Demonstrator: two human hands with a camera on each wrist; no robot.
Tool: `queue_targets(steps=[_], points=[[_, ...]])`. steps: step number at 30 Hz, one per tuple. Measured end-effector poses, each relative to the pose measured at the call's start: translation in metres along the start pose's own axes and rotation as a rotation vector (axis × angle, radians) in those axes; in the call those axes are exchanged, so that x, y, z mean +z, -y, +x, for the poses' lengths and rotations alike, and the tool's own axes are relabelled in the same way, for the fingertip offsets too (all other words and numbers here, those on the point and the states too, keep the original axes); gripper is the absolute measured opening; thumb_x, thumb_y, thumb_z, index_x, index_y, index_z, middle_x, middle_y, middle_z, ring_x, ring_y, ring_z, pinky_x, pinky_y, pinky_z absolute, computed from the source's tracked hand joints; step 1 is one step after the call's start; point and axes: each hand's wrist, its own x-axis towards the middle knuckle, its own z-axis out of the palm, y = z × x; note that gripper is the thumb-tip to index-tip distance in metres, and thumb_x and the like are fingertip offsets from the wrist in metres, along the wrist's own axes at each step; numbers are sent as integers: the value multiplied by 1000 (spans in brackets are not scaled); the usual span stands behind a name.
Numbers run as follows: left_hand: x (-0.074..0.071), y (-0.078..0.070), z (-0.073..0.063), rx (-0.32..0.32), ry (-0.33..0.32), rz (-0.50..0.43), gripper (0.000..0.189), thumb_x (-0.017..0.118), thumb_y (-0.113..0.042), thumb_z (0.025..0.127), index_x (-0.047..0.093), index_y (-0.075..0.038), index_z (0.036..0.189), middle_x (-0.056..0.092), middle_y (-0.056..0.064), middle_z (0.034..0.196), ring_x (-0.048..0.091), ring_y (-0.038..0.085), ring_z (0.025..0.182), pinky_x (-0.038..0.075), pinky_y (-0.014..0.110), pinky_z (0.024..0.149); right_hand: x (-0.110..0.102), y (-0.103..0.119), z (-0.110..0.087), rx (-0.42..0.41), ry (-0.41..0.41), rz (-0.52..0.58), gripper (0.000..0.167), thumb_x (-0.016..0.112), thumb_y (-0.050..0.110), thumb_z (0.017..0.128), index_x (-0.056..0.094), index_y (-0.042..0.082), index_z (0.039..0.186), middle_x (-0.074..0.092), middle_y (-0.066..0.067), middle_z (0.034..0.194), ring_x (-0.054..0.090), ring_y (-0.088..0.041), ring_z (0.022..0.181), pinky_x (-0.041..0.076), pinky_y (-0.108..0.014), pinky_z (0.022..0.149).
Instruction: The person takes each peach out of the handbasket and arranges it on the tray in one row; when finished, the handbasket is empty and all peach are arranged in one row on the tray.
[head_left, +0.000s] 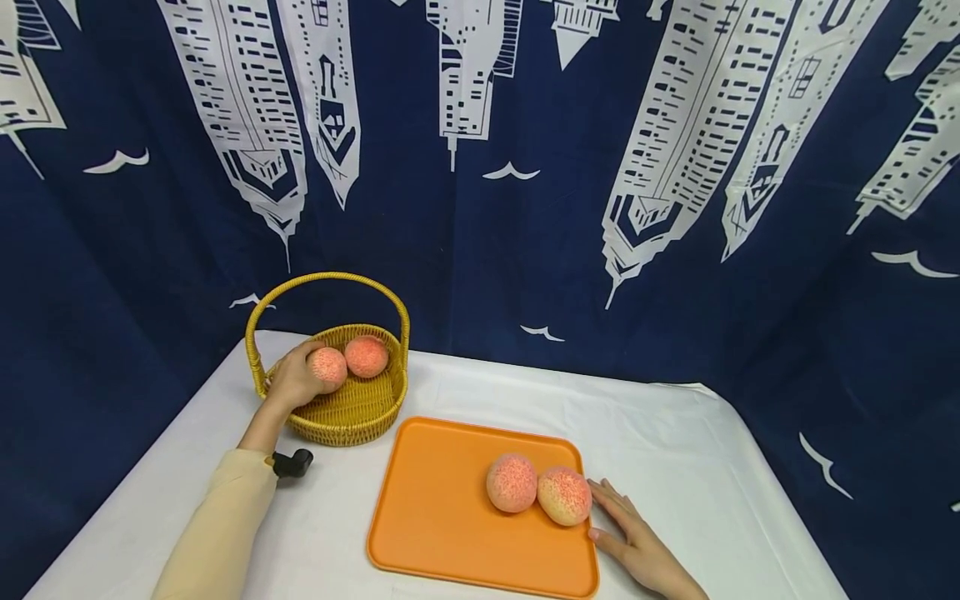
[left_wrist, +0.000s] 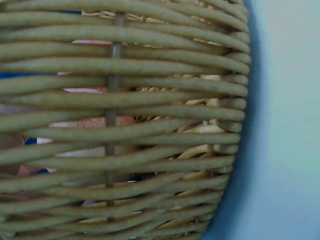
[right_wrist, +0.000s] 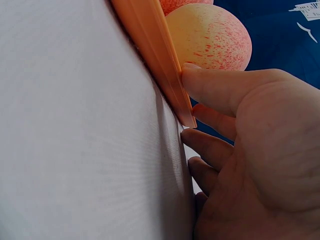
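At the back left, my left hand [head_left: 295,377] reaches over the rim of a yellow wicker basket [head_left: 345,433] and grips a pink speckled peach [head_left: 328,367] inside it. A second peach [head_left: 367,357] lies beside that one. In the left wrist view, the woven basket wall [left_wrist: 165,107] hides most of the hand and fruit. Two more peaches, one pink [head_left: 512,482] and one paler yellow-pink [head_left: 565,497], sit side by side on an orange tray [head_left: 431,508]. My right hand [head_left: 636,543] rests at the tray's right edge with relaxed fingers, its thumb [right_wrist: 210,87] at the rim.
The basket's tall arched handle [head_left: 330,276] stands up over its opening. A white cloth [head_left: 675,442] covers the table, and a dark blue curtain [head_left: 487,267] printed with white buildings hangs behind it. A black wrist device [head_left: 294,463] sticks out from the left wrist.
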Motion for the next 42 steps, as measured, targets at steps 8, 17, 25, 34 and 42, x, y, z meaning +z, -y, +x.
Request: queue_targets(steps=[8,17,25,34,42], points=[[-4,-6,-9,3,-37,-40,79,80,-8,75,40,-1,143,40,31,145,39,52,128,36,67,101,0,2,2,-77,-29,0,60,65,32,91,46,14,146,34,-17,156,8,26,130,-5,5,99],[-8,-38,-37,106,-92,-139,78,80,-10,75,42,0,142,48,28,139,46,45,125,41,60,100,-2,0,2,-143,-52,8,57,66,28,91,49,14,144,37,-19,154,11,28,129,-3,5,100],[7,-69,-63,182,-30,-273,74,81,-10,73,48,-2,138,54,23,131,52,36,118,48,48,95,-3,0,2,-123,-45,16,58,66,29,91,48,14,144,35,-19,155,10,26,130,-4,5,100],[43,-89,-86,279,156,-362,72,83,-7,69,51,0,133,57,23,126,64,33,103,56,43,88,0,-1,1,-118,-45,33,59,66,28,91,48,14,145,35,-20,155,10,28,129,-4,5,99],[78,-100,-102,281,272,-325,70,85,-9,65,57,-4,128,63,15,122,63,29,105,54,41,87,1,-2,-2,-127,-44,24,59,66,28,91,47,13,145,35,-20,155,10,28,129,-4,5,100]])
